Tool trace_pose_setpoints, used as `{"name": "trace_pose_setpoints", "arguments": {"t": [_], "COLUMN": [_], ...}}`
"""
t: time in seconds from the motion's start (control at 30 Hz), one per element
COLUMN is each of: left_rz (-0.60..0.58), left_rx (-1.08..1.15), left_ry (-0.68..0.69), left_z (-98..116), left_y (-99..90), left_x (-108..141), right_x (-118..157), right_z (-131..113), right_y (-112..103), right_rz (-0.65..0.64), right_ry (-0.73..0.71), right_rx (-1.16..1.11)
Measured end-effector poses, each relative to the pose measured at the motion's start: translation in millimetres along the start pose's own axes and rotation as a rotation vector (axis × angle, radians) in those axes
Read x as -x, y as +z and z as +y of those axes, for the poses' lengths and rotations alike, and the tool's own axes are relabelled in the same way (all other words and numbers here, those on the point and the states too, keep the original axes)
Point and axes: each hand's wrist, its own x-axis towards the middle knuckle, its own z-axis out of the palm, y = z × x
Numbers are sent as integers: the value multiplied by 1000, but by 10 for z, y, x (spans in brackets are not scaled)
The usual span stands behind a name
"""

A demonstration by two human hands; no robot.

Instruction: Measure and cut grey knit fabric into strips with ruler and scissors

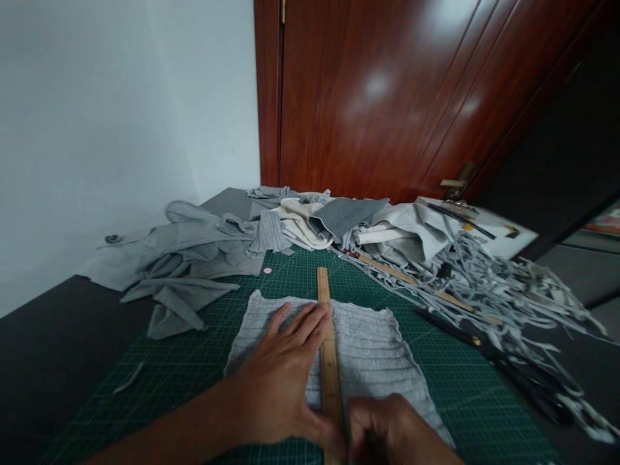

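Note:
A grey ribbed piece of fabric (pixel 372 345) lies flat in front of me. Across its middle, running away from me, is a wooden ruler (pixel 329 368). My left hand (pixel 281 368) rests on the fabric with fingers stretched out, its fingertips against the ruler's left edge and its thumb near the ruler's close end. On the other side, low in the view, my right hand (pixel 387 426) is closed beside the ruler. What it holds, if anything, is hidden by the fingers and blur.
Under the fabric is a green cutting mat (pixel 484 413). Grey cloth pieces (pixel 194 245) are heaped at left and more fabric (pixel 349 216) at the back. On the right lie scissors (pixel 527 374), a second wooden ruler (pixel 411 279) and tangled fabric strips (pixel 513 290). A pink disc (pixel 268 270) sits beyond.

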Motion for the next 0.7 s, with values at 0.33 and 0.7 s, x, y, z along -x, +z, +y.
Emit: {"name": "trace_pose_setpoints", "arguments": {"t": [0.33,0.7], "left_rz": [40,21], "left_rx": [24,28], "left_ry": [52,16], "left_z": [22,22], "left_y": [-30,-26], "left_x": [13,20], "right_x": [-82,-55], "right_z": [-59,-167], "right_y": [-19,50], "right_rz": [258,172], "right_ry": [-26,2], "right_rx": [35,171]}}
